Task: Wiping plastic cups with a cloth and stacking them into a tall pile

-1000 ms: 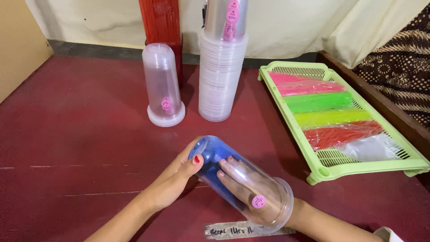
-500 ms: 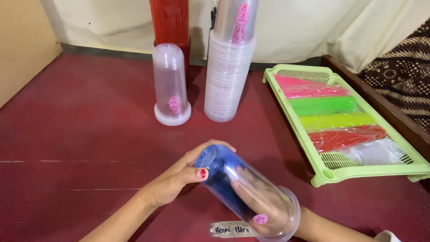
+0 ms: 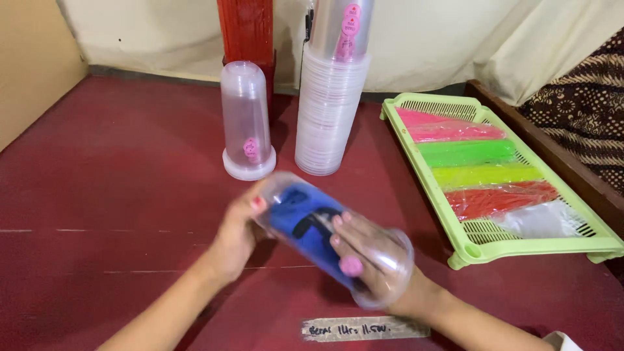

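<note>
A clear plastic cup (image 3: 338,240) lies tilted on its side above the red floor, its closed end pointing up left and its open rim down right. Inside it is something blue (image 3: 300,218) with a dark patch. My left hand (image 3: 235,242) cups the closed end from the left, red-painted thumb on top. My right hand (image 3: 364,257) reaches into the open rim, its fingers inside the cup against the blue thing. A pink round sticker shows on the cup wall near the rim.
An upturned clear cup (image 3: 246,122) with a white lid stands behind, next to a tall stack of clear cups (image 3: 330,110) and a red post (image 3: 246,29). A green tray (image 3: 468,250) at right holds pink, green, yellow and red packets. A taped label (image 3: 364,328) lies near me.
The cup has been turned slightly and lifted toward the centre. My right hand has gone deeper into the open rim, and the view has shifted a little closer.
</note>
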